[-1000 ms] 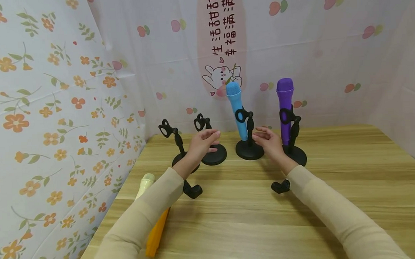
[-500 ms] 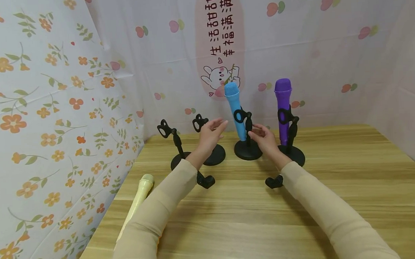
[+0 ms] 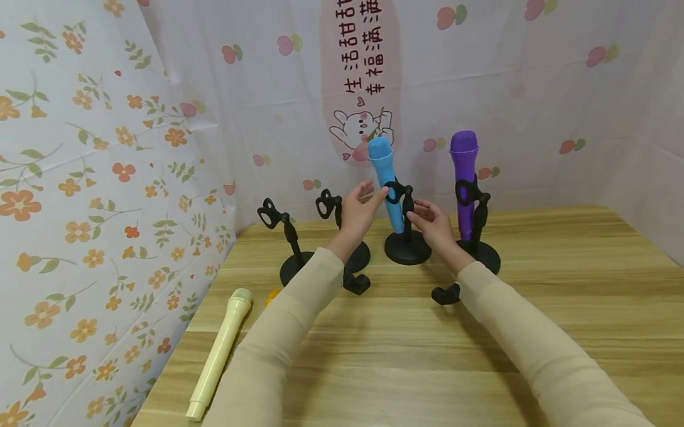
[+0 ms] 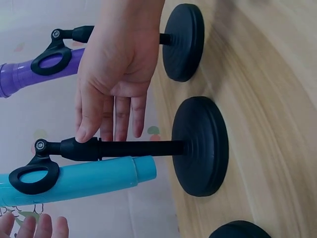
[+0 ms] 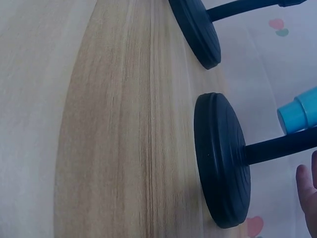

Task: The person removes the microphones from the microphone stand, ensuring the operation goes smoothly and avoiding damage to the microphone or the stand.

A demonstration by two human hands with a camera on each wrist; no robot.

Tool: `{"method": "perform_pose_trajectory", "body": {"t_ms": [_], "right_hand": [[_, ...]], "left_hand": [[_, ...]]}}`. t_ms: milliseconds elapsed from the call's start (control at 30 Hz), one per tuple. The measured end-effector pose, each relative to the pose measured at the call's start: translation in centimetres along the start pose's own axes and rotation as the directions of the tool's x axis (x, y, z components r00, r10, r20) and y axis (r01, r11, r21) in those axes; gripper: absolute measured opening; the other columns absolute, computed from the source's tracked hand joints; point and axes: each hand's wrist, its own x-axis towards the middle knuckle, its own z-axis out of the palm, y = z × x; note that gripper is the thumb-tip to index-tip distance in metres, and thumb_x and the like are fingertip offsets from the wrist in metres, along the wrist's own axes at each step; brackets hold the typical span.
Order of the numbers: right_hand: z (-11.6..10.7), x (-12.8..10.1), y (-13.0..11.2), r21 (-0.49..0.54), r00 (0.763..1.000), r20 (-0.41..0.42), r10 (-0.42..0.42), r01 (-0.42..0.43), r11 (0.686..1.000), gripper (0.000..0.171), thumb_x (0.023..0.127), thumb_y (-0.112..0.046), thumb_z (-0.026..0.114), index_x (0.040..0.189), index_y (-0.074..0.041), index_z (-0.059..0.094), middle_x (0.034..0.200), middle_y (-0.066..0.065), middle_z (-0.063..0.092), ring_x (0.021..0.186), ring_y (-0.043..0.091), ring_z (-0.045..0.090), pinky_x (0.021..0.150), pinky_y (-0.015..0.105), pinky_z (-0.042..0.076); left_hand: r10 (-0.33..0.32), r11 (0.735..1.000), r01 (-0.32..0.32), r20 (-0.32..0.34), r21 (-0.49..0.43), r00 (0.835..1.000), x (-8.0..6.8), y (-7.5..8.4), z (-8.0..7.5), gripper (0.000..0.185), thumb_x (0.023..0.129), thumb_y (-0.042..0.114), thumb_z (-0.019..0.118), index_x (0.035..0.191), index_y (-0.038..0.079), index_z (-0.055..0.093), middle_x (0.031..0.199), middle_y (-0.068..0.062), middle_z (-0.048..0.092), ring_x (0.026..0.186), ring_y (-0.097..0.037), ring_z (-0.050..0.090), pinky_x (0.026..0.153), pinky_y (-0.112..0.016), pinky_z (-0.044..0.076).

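A light blue microphone (image 3: 400, 218) leans in the ring clip of a black stand (image 3: 409, 250). My left hand (image 3: 358, 214) is at its left with fingers spread and thumb close to the clip; only its fingertips (image 4: 34, 227) show in the left wrist view. On the other side, my right hand (image 3: 435, 228) has its thumb tip against the collar of the post and its other fingers extended beside the post, not wrapped round it. A purple microphone (image 3: 464, 162) sits in another black stand (image 3: 485, 256) to the right.
Two black stands without microphones, the far-left stand (image 3: 290, 237) and its neighbour (image 3: 326, 204), stand left of the blue one. A pale yellow microphone (image 3: 219, 356) lies on the wooden table (image 3: 415, 374). An orange thing (image 3: 272, 296) is mostly hidden behind the left sleeve.
My left hand has moved right and slightly up, from the second stand to the blue microphone. My right hand has shifted slightly, its thumb now at the post. The yellow microphone is more exposed.
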Motion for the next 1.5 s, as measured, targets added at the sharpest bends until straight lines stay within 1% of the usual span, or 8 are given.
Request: {"method": "perform_pose_trajectory", "body": {"t_ms": [300, 467, 600, 867, 1033, 1200, 1367, 1500], "right_hand": [[0.2, 0.2, -0.2, 0.024, 1.0, 0.007, 0.006, -0.006, 1.0, 0.054, 0.095, -0.025, 0.065, 0.143, -0.008, 0.046, 0.135, 0.021, 0.051, 0.123, 0.033, 0.051, 0.101, 0.041, 0.044], [0.1, 0.4, 0.0, 0.036, 1.0, -0.002, 0.013, -0.013, 0.999, 0.053, 0.095, -0.024, 0.065, 0.142, -0.01, 0.048, 0.133, 0.021, 0.052, 0.122, 0.032, 0.052, 0.1, 0.039, 0.044], [0.3, 0.3, 0.0, 0.058, 1.0, -0.015, 0.015, -0.014, 0.998, 0.051, 0.094, -0.022, 0.066, 0.141, -0.01, 0.049, 0.132, 0.02, 0.053, 0.121, 0.031, 0.051, 0.099, 0.039, 0.045], [0.7, 0.5, -0.3, 0.101, 1.0, -0.017, -0.001, 0.003, 0.995, 0.052, 0.093, -0.019, 0.067, 0.141, -0.008, 0.049, 0.129, 0.022, 0.055, 0.116, 0.031, 0.053, 0.099, 0.04, 0.046], [0.8, 0.8, -0.2, 0.08, 1.0, -0.022, 0.002, 0.0, 0.997, 0.054, 0.093, -0.02, 0.067, 0.142, -0.009, 0.048, 0.127, 0.022, 0.055, 0.112, 0.028, 0.054, 0.099, 0.04, 0.045], [0.9, 1.0, -0.2, 0.063, 0.999, -0.038, 0.006, -0.003, 0.998, 0.051, 0.093, -0.021, 0.067, 0.14, -0.009, 0.051, 0.124, 0.019, 0.057, 0.109, 0.025, 0.055, 0.097, 0.039, 0.047], [1.0, 0.9, -0.4, 0.064, 0.999, -0.037, 0.005, -0.003, 0.998, 0.047, 0.094, -0.019, 0.066, 0.138, -0.009, 0.053, 0.122, 0.017, 0.058, 0.11, 0.026, 0.056, 0.097, 0.039, 0.048], [1.1, 1.0, -0.3, 0.069, 0.999, -0.045, 0.018, -0.015, 0.997, 0.045, 0.094, -0.018, 0.066, 0.136, -0.01, 0.054, 0.121, 0.016, 0.058, 0.11, 0.025, 0.056, 0.096, 0.039, 0.048]], "left_hand": [[-0.015, 0.999, 0.014, -0.036, -0.033, 0.999, 1.1, 0.6, 1.0, 0.061, 0.089, 0.043, 0.069, 0.14, 0.014, 0.051, 0.134, -0.008, 0.055, 0.119, -0.021, 0.054, 0.096, -0.038, 0.048], [-0.013, 0.999, 0.012, -0.035, -0.039, 0.999, 1.7, 0.6, 1.7, 0.061, 0.09, 0.042, 0.069, 0.14, 0.013, 0.049, 0.132, -0.007, 0.056, 0.118, -0.02, 0.056, 0.095, -0.035, 0.049], [-0.03, 0.999, 0.029, -0.04, -0.045, 0.999, 2.1, 0.5, 2.1, 0.062, 0.09, 0.044, 0.068, 0.141, 0.013, 0.048, 0.133, -0.006, 0.056, 0.118, -0.02, 0.055, 0.095, -0.035, 0.049], [-0.057, 0.993, 0.049, -0.072, -0.108, 0.996, 3.1, 0.5, 2.6, 0.062, 0.089, 0.043, 0.07, 0.138, 0.011, 0.05, 0.127, -0.006, 0.058, 0.113, -0.019, 0.057, 0.093, -0.034, 0.05], [-0.069, 0.992, 0.06, -0.076, -0.112, 0.995, 3.3, 0.7, 2.7, 0.061, 0.09, 0.041, 0.07, 0.138, 0.01, 0.049, 0.125, -0.007, 0.059, 0.113, -0.019, 0.057, 0.094, -0.034, 0.049], [-0.075, 0.99, 0.068, -0.061, -0.12, 0.995, 3.4, 0.9, 2.7, 0.061, 0.09, 0.039, 0.069, 0.139, 0.01, 0.048, 0.126, -0.007, 0.058, 0.113, -0.02, 0.057, 0.096, -0.036, 0.048], [-0.074, 0.988, 0.065, -0.063, -0.142, 0.995, 3.5, 1.1, 2.7, 0.058, 0.092, 0.036, 0.068, 0.138, 0.007, 0.048, 0.125, -0.009, 0.058, 0.112, -0.021, 0.057, 0.095, -0.036, 0.048], [-0.076, 0.987, 0.064, -0.074, -0.144, 0.994, 3.4, 1.0, 2.8, 0.056, 0.092, 0.037, 0.067, 0.137, 0.008, 0.05, 0.123, -0.008, 0.059, 0.11, -0.02, 0.057, 0.094, -0.036, 0.049]]}}
